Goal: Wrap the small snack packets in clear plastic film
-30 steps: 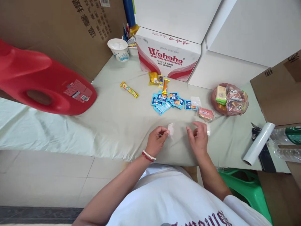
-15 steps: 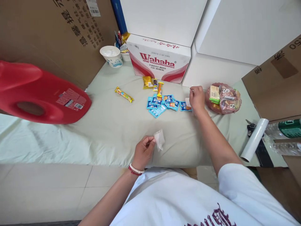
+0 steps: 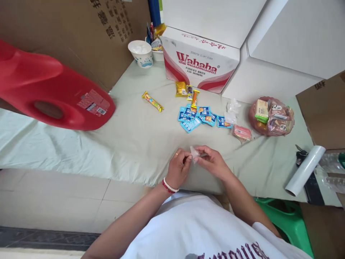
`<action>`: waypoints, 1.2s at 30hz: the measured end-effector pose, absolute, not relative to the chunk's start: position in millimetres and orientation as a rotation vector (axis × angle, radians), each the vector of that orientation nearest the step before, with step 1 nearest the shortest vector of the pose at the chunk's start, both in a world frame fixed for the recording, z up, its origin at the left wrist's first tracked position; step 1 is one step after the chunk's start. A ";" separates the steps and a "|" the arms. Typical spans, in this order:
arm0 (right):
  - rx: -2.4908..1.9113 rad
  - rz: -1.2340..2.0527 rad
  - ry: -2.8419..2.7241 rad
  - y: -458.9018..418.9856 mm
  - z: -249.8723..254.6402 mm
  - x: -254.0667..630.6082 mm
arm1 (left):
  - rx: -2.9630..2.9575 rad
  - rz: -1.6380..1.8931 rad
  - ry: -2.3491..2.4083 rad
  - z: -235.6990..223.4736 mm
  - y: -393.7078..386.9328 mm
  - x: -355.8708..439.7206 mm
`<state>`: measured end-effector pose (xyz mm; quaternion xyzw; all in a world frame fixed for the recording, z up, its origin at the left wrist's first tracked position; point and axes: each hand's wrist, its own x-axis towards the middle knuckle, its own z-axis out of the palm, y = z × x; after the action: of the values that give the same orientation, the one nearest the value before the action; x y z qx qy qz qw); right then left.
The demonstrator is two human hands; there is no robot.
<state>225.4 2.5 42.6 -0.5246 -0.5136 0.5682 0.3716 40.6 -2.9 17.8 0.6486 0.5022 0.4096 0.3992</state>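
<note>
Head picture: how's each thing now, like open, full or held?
Whitish plastic piece, held up
Left hand, pinching it
Right hand, close against it, grip unclear
Blue snack packets, mostly overlapping
Front paper cup, upright, whitish contents inside
Rear cup, holding packets
Wahaha carton, top closed
Pinkish bowl, filled with wrapped snacks
White roll, lying down

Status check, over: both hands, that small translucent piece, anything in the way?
Left hand pinching small translucent piece. Right hand at its other side, contact unclear. Blue packets beyond, apart from both hands.
</note>
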 end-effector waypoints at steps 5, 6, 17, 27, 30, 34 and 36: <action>-1.368 1.442 -0.899 5.7 32.7 242.0 | 1.408 0.957 1.255 14.0 5.1 37.4; -1.363 1.459 -0.861 8.4 33.6 247.5 | 1.341 0.948 1.254 12.2 5.9 35.1; -1.445 1.107 -1.204 -11.4 50.8 213.7 | 1.468 1.063 1.316 23.4 -5.0 33.7; -1.314 1.329 -0.820 0.6 46.0 221.5 | 1.100 1.104 1.372 8.2 0.7 30.3; -1.312 1.279 -0.758 -3.8 44.4 233.9 | 0.902 1.145 1.348 2.1 3.6 22.1; -1.385 1.259 -0.721 -10.4 44.2 258.5 | 0.989 1.034 1.242 12.1 11.3 -6.4; -1.454 1.248 -0.727 -14.0 43.8 277.0 | 1.101 0.934 1.178 22.0 17.7 -25.7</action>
<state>277.0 -14.0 43.8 -0.6065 -0.3030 0.5202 0.5194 -25.7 17.7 22.0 0.4743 0.5074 0.4021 0.5966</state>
